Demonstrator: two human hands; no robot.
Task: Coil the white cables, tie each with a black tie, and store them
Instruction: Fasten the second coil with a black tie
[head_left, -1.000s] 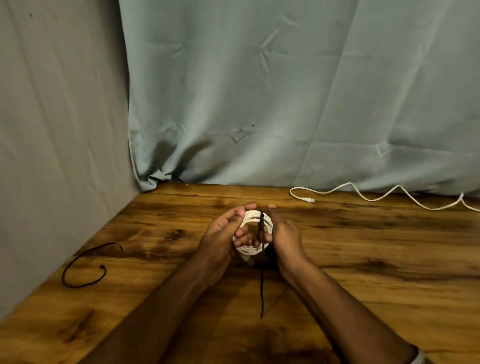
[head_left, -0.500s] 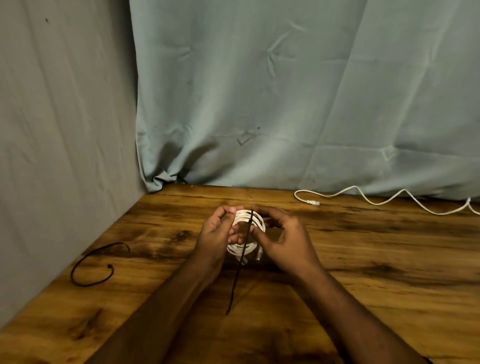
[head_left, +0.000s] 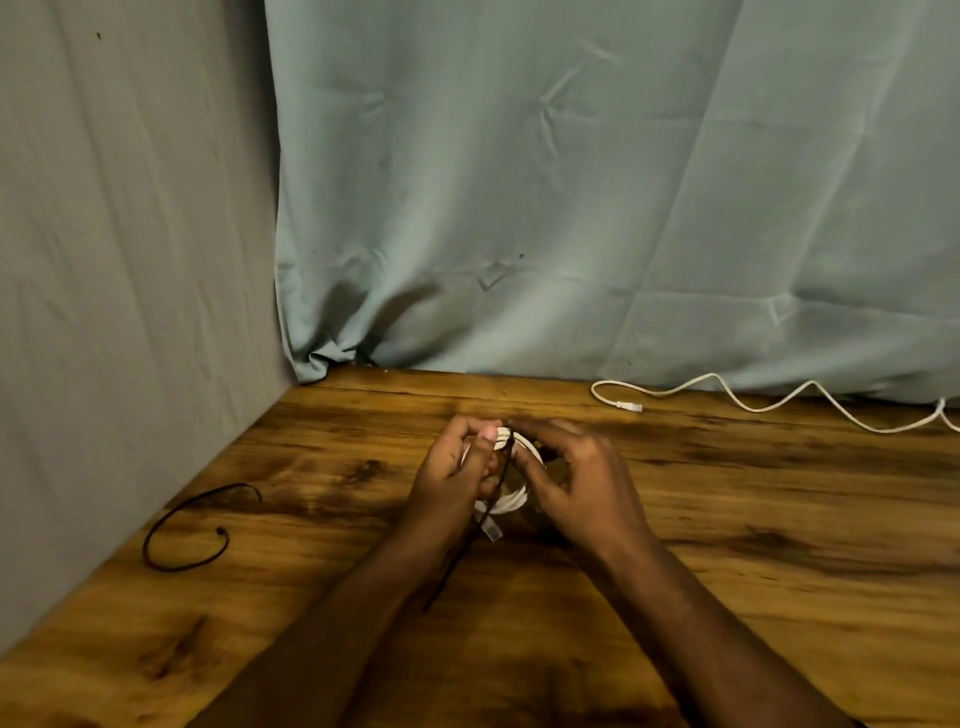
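Note:
A small coil of white cable (head_left: 511, 500) is held upright between both hands above the wooden table (head_left: 727, 519). My left hand (head_left: 452, 480) grips the coil's left side. My right hand (head_left: 576, 483) closes on its right side, fingers at the top. A black tie (head_left: 498, 483) runs over the top of the coil, down through its middle, and trails toward me beside the left wrist. The cable's plug (head_left: 491, 529) hangs below the coil. A second, uncoiled white cable (head_left: 769, 402) lies along the back right of the table.
Another black tie (head_left: 182, 525) lies curled in an open loop on the table's left part, near the grey wall. A pale curtain (head_left: 571, 208) hangs behind the table's far edge.
The black tie's loose end has swung from straight down toward the left. My right hand has moved from beside the coil to over its right side and top.

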